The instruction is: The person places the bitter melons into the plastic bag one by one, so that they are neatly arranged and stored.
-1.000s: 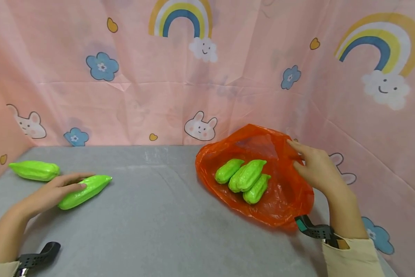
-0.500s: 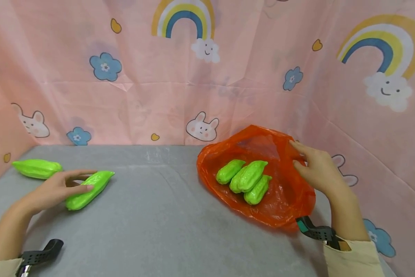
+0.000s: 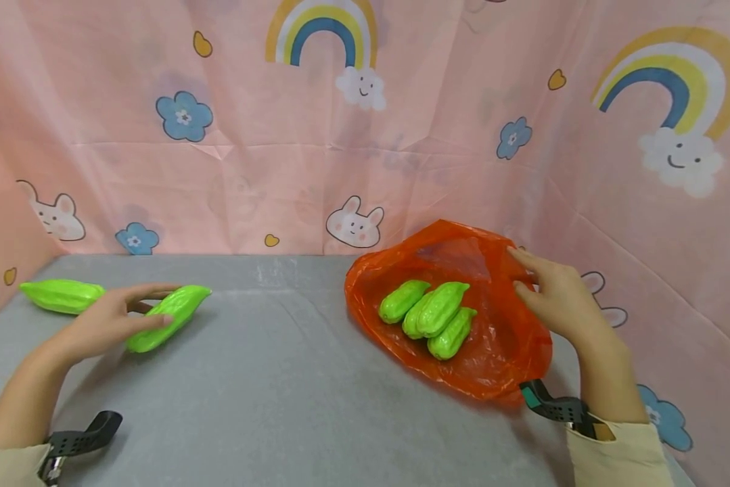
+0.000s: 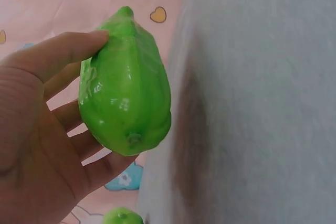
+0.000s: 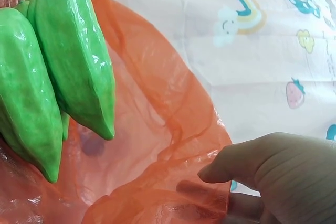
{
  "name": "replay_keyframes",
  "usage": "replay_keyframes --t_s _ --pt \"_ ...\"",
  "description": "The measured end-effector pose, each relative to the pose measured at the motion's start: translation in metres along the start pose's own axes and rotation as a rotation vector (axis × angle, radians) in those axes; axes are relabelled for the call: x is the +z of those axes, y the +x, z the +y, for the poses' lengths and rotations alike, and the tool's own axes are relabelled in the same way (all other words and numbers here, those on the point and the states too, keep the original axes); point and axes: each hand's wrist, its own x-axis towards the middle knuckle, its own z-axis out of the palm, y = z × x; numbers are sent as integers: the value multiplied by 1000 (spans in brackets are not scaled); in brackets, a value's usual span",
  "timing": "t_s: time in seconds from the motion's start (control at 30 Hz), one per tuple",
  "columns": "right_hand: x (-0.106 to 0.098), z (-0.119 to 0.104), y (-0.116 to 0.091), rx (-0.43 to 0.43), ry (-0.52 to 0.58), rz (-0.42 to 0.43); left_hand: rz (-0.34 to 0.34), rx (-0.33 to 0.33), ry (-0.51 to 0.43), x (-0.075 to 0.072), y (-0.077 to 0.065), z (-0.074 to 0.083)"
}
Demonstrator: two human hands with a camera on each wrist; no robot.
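In the head view my left hand [image 3: 118, 318] grips a glossy bright green ridged gourd [image 3: 178, 308] with a pointed tip. The left wrist view has the thumb on one side of this gourd [image 4: 126, 87] and the fingers on the other, held off the table with a shadow beside it. At the right, my right hand [image 3: 562, 297] pinches the rim of an open orange-red plastic bag [image 3: 505, 338], thumb inside and fingers behind the film [image 5: 194, 182]. Several similar green gourds [image 3: 440, 308] lie heaped in the bag.
Another green gourd [image 3: 63, 295] lies on the grey table [image 3: 267, 379] at the far left, partly behind my left hand. Pink patterned cloth [image 3: 249, 182] hangs along the back and both sides. Each wrist wears a black camera mount [image 3: 81, 439].
My left hand has raised its gourd off the table and carried it slightly right and away from me. The right hand stays on the bag's rim; the bag looks unchanged.
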Motion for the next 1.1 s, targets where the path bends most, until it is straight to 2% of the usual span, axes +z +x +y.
replay_keyframes --t_s 0.3,0.53,0.7,0.97,1.1 --pt "0 -2 1 19 6 -13 73 90 -36 3 14 34" --pt "1 -2 2 22 -1 -17 138 99 -53 10 27 57" --pt "0 -2 1 29 -4 -15 169 63 -128 17 43 71" --pt "0 -4 0 27 2 -13 201 -60 -281 36 66 97" --pt "1 -3 0 25 -2 -15 215 -71 -378 45 76 113"
